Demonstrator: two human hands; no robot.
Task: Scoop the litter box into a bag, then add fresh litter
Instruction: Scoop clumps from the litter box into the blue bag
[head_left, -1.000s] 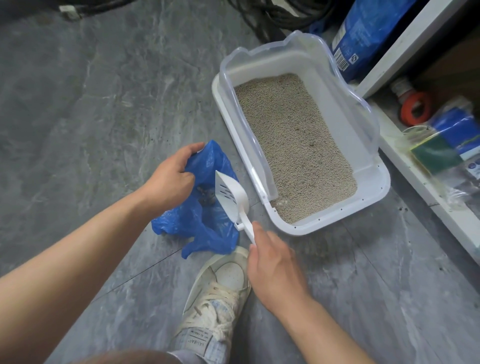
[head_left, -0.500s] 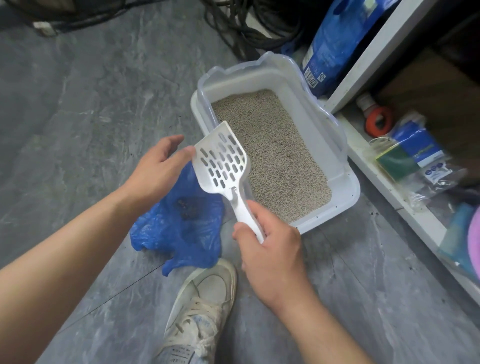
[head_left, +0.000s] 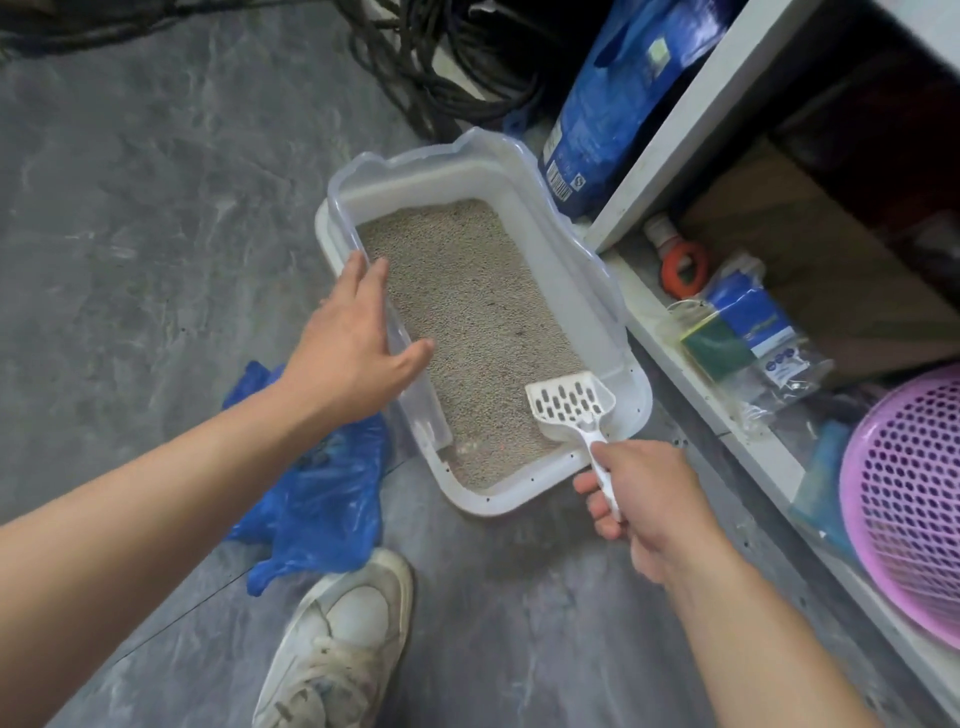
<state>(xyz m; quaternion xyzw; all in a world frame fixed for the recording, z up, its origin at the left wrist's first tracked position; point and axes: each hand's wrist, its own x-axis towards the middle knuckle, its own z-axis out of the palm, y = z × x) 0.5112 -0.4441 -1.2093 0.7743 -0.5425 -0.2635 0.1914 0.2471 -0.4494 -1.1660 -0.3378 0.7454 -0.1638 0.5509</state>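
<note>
Litter box: white rectangular tray with translucent raised rim, flat on the grey floor, long axis running from near right to far left; holds an even bed of beige granular litter
Scoop: white plastic, slotted blade, lying at the box's near right corner, blade over the litter, handle crossing the near rim
Bag: blue thin plastic, crumpled on the floor just left of the box's near end
Litter sack: blue, upright, beside the box's far right edge
</note>
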